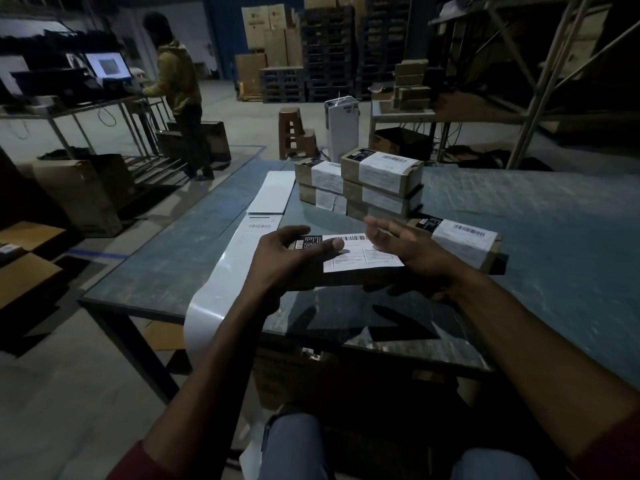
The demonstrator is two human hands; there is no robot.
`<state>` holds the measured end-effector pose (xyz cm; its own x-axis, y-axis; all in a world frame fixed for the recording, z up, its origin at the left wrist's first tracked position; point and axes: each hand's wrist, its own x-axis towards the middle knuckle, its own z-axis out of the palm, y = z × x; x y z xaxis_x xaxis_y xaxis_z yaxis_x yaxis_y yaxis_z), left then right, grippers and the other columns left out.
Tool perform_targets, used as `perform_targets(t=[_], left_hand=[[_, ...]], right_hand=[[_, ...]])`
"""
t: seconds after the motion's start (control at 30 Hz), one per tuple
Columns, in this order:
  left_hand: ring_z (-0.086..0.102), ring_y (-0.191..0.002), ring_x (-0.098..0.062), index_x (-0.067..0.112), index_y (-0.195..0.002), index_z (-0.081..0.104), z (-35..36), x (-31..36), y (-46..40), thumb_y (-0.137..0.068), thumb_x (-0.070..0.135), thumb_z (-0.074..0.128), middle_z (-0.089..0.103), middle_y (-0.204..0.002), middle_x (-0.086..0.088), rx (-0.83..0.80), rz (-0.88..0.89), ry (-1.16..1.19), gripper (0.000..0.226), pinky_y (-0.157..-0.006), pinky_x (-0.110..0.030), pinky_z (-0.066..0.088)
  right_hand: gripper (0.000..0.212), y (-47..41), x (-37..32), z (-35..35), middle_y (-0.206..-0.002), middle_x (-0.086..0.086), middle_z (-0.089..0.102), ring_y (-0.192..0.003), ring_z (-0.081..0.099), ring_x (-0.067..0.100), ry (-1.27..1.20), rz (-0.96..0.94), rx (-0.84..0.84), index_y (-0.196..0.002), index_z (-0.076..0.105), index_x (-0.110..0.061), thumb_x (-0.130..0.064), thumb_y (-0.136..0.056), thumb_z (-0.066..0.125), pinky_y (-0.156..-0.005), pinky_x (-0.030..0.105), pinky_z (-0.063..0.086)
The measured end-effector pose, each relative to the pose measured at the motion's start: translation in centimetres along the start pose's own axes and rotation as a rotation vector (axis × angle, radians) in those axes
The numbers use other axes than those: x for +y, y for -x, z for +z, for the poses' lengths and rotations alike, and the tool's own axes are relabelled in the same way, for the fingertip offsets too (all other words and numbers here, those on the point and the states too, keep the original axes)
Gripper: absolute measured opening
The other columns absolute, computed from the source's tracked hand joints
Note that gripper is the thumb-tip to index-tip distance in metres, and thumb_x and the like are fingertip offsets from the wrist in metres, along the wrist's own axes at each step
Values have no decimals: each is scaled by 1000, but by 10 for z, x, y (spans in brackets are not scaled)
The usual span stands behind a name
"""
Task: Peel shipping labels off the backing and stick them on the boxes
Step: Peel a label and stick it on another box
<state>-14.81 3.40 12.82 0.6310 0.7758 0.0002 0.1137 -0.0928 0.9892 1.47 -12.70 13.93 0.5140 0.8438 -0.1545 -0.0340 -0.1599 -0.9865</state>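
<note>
A strip of backing (221,282) is draped over the table's (156,271) near edge. The box (346,277), long axis left to right, is gripped by the left hand (280,263), thumb pressed on its label (363,258). The right hand (405,249) is held open, fingers straight, at the label's right end.

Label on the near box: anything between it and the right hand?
Nothing visible. The right hand hovers open just right of the label, which already lies on the box. The left hand grips the box, thumb on the label's left part, not in the way.
</note>
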Motion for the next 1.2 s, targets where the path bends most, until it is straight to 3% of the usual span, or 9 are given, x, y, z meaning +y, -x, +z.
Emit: perform_targets(t=[0.2, 0.3, 0.43, 0.5, 0.73, 0.93, 1.07, 1.13, 1.2], left_hand=[[79, -77, -23, 10, -136, 63, 0, 3, 5, -61, 50, 97, 73, -118, -16, -54, -61, -57, 92, -66, -47, 66], [79, -73, -22, 13, -119, 71, -1, 6, 8, -64, 51, 95, 79, -101, -12, -79, -73, -98, 71, -65, -47, 66], [77, -67, -17, 15, -102, 76, -3, 8, 10, -68, 51, 93, 80, -83, -7, -113, -73, -124, 52, -61, -42, 65], [76, -65, -17, 15, -101, 76, -4, 9, 11, -68, 51, 93, 80, -80, -7, -121, -88, -144, 51, -61, -44, 65], [75, -69, -24, -4, -95, 74, -1, 6, 9, -55, 71, 92, 72, -76, -19, -96, -135, -228, 87, -65, -55, 65], [79, -81, -24, 6, -86, 80, 0, 9, 15, -50, 67, 96, 79, -78, -11, -121, -151, -277, 72, -67, -48, 66], [79, -81, -22, 12, -88, 82, -3, 10, 20, -62, 59, 94, 80, -81, -6, -200, -152, -268, 55, -61, -30, 60], [79, -80, -22, 13, -89, 82, -4, 8, 20, -64, 57, 94, 80, -81, -6, -206, -141, -267, 52, -58, -27, 57], [79, -83, -23, 13, -98, 81, -5, 5, 18, -64, 52, 96, 80, -83, -7, -212, -147, -260, 54, -59, -29, 58]], right_hand=[[53, 3, 3, -2, -115, 17, 76, -76, 77, 35, 14, -10, -42, -130, 64, -28, -51, -83, 73, -47, 27, 52], [59, 1, 9, -5, -116, 12, 77, -83, 78, 38, -6, -18, -54, -133, 63, -28, -48, -80, 79, -56, 34, 58], [64, -2, 16, -6, -113, 10, 75, -66, 75, 15, 72, -41, -33, -133, 62, -26, -50, -76, 78, -36, 23, 44], [67, -5, 19, -8, -116, 11, 76, -72, 73, 24, 91, -35, -40, -130, 64, -28, -57, -71, 80, -35, 22, 42], [67, -9, 24, -7, -118, 5, 74, -45, 59, 11, 103, -49, -31, -122, 70, -22, -63, -70, 78, -32, 20, 34], [66, -5, 24, -8, -121, 11, 73, -34, 53, 7, 111, -40, -50, -122, 68, -11, -55, -73, 77, -38, 19, 31], [60, -9, 29, -11, -114, 13, 75, -42, 64, 19, 42, 43, -77, -118, 71, -10, -46, -73, 88, -85, 59, 40], [64, -12, 33, -13, -107, 12, 77, -72, 74, 33, 42, 46, -86, -118, 73, -15, -47, -68, 97, -93, 80, 37], [78, -15, 37, -15, -107, 15, 78, -93, 72, 39, 34, 46, -82, -123, 71, -16, -47, -58, 102, -96, 84, 36]])
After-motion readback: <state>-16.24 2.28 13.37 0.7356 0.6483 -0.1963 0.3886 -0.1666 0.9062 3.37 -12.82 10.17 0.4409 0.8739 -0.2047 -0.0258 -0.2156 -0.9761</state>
